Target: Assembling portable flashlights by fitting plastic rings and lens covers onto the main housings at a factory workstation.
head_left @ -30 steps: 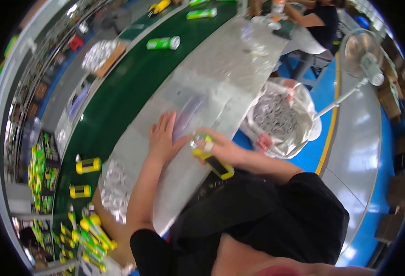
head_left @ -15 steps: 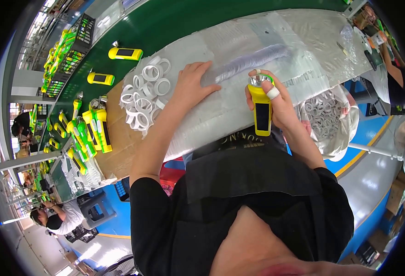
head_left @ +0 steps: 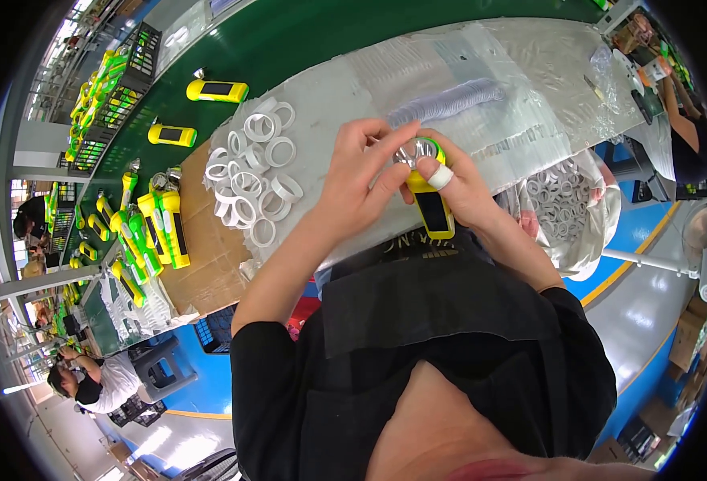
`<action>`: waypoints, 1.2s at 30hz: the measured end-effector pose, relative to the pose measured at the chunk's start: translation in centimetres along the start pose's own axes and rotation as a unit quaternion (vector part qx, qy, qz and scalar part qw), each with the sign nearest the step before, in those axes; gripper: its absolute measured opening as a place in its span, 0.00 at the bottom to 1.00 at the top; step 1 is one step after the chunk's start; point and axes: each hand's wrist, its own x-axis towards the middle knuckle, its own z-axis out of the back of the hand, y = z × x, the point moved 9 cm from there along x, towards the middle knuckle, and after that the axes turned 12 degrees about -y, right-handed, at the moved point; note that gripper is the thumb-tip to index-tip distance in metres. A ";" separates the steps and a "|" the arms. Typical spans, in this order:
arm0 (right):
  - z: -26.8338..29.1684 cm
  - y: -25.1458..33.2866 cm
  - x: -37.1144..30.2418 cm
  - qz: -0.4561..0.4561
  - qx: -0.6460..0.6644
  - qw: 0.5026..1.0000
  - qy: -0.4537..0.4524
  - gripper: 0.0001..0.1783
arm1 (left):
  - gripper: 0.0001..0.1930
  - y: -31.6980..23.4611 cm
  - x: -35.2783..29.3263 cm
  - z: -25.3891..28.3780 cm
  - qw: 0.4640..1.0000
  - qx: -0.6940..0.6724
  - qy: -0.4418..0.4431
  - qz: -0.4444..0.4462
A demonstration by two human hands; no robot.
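Observation:
My right hand [head_left: 457, 184] is wrapped round a yellow flashlight [head_left: 435, 215] with a dark panel on its body, its shiny reflector head turned away from me. A white band circles the right thumb. Bent in at that head, my left hand [head_left: 363, 180] has its thumb and fingers at the reflector's rim; whatever they pinch is too small or too clear to make out. Just beyond both hands lies a long row of thin clear discs [head_left: 449, 100] on the plastic-covered table [head_left: 353, 84]. Loose white rings [head_left: 247, 183] are heaped left of my left hand.
More yellow and green flashlights [head_left: 161, 228] lie on cardboard [head_left: 209, 268] at the left. Two yellow ones sit on the green belt [head_left: 281, 56] beyond. A black crate [head_left: 133, 88] holds several more. At the right hangs a bag of white rings [head_left: 566, 196]. Other people work on both sides.
My left hand has moved from the table near the clear discs to the flashlight's head. My right hand has brought the flashlight a little left, and it tilts slightly.

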 end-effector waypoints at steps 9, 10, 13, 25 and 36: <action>-3.2 -1.2 -0.7 -0.011 -0.049 0.994 0.093 0.24 | 0.21 -0.9 -2.2 1.3 0.999 -0.022 -0.036 -0.025; -3.2 -1.3 -0.6 -0.014 -0.049 0.994 0.092 0.24 | 0.21 -0.8 -2.3 1.3 0.999 -0.023 -0.036 -0.022; -4.0 -1.4 -0.9 -0.010 -0.062 0.991 0.115 0.23 | 0.21 -0.9 -3.1 1.7 0.998 -0.026 -0.050 -0.019; -7.0 0.6 2.6 0.092 0.022 0.985 0.146 0.20 | 0.15 2.3 -2.0 9.7 0.973 0.108 -0.196 0.045; -7.7 -0.3 5.3 0.149 -0.008 0.982 0.112 0.18 | 0.10 12.7 -2.8 8.7 0.896 0.398 0.168 0.105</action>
